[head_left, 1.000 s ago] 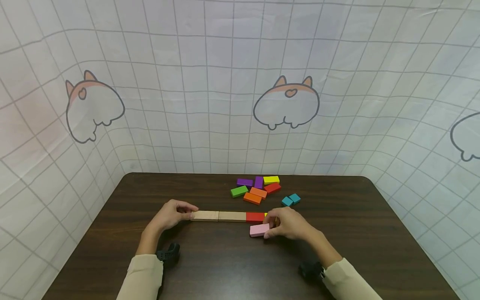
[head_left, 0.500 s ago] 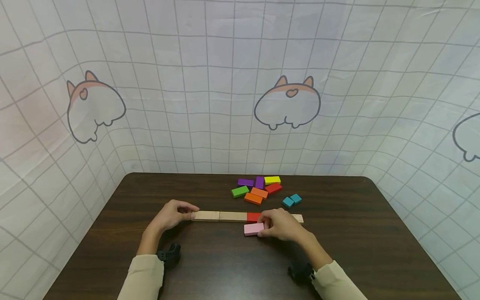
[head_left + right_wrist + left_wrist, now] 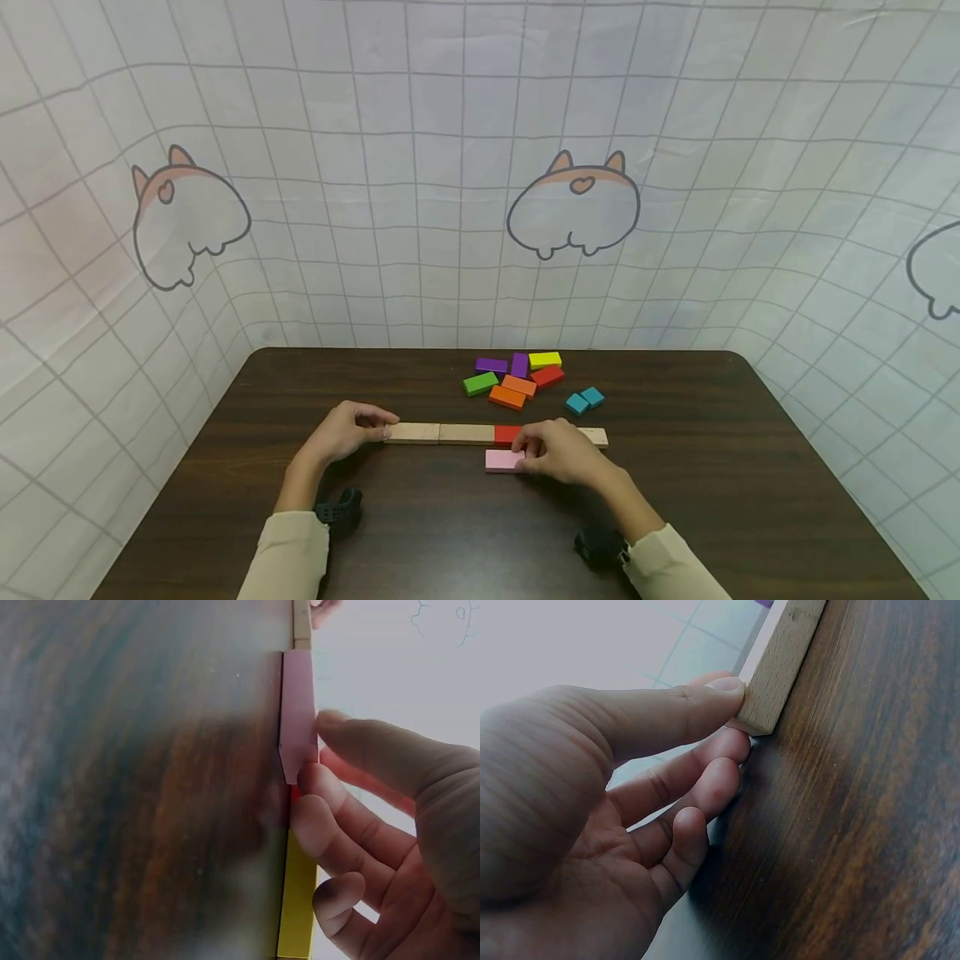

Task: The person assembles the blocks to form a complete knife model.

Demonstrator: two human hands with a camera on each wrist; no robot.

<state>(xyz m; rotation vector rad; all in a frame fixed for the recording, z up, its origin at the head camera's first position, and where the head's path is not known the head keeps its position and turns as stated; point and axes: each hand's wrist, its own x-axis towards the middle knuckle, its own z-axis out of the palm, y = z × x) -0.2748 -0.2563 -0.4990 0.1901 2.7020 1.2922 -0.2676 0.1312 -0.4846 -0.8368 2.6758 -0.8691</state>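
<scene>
A straight row of blocks lies across the table [image 3: 420, 533]. From the left come a plain wooden block [image 3: 412, 432], a second wooden block [image 3: 467, 434] and a red block [image 3: 506, 434]; a light wooden block [image 3: 596, 437] ends it on the right. My left hand [image 3: 341, 431] pinches the row's left end, its thumb on the wood in the left wrist view. With thumb and fingertips my right hand [image 3: 562, 452] holds the right end of a pink block [image 3: 502, 461], just in front of the red one. In the right wrist view, a yellow block [image 3: 298, 900] shows beyond the red.
Behind the row lie loose blocks: purple [image 3: 491, 365], yellow [image 3: 544, 360], green [image 3: 480, 383], orange [image 3: 507, 397] and red [image 3: 547, 377]. Two small teal blocks [image 3: 577, 404] sit to their right. A white gridded cloth [image 3: 420, 283] stands behind the table.
My right hand has slid the pink block a little to the left, and the row's light right end has come into sight. My left hand has kept its place.
</scene>
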